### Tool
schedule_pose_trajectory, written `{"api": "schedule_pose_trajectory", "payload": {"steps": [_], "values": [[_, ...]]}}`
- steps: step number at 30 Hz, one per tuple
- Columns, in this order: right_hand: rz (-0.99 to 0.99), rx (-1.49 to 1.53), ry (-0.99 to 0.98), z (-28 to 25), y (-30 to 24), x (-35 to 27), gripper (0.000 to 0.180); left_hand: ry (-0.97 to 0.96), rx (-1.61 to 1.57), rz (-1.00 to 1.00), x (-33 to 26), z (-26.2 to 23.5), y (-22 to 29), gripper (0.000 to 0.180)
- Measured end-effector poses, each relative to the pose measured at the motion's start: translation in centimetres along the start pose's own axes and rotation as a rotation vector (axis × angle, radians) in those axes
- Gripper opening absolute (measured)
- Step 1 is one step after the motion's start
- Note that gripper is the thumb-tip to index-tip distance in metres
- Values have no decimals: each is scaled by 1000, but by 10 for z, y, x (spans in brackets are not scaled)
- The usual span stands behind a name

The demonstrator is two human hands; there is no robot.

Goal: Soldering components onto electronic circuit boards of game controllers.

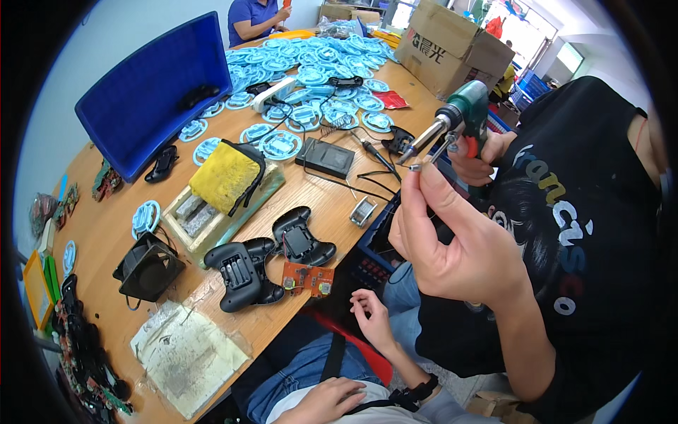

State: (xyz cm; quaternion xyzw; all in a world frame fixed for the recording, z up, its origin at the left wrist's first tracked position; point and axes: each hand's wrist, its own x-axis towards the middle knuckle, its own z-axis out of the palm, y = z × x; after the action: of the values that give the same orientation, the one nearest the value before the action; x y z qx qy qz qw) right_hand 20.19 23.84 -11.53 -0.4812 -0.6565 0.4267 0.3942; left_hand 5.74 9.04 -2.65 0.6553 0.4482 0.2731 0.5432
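My left hand lies flat across my lap at the lower edge, fingers stretched and holding nothing. Beside the table edge my right hand hovers over my legs, fingers loosely curled and apart, with nothing visible in them. Nearest to it on the table are an orange circuit board and two opened black game controller shells. At the right, a co-worker in a black T-shirt grips a green pistol-shaped tool with a metal barrel. The co-worker's other hand pinches a small metal piece near its tip.
A small fan, a box with a yellow cloth-like pad, a solder spool and a black box with cables stand on the table. Beyond lie heaped light-blue round parts, a blue bin and a cardboard box.
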Motion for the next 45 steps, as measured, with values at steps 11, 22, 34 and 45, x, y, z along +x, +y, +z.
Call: {"api": "schedule_pose_trajectory", "payload": {"steps": [11, 22, 34, 45], "values": [[23, 38, -44, 3, -3, -2, 18, 23, -26, -15, -3, -1, 5, 30], [-3, 50, -36, 8, 9, -6, 19, 32, -8, -8, -6, -2, 5, 29], [-74, 117, 216, -38, -38, 4, 28, 206, -179, -34, 20, -16, 2, 23], [-312, -153, 338, -61, -93, 85, 33, 156, -316, -37, 62, -44, 9, 26]]}}
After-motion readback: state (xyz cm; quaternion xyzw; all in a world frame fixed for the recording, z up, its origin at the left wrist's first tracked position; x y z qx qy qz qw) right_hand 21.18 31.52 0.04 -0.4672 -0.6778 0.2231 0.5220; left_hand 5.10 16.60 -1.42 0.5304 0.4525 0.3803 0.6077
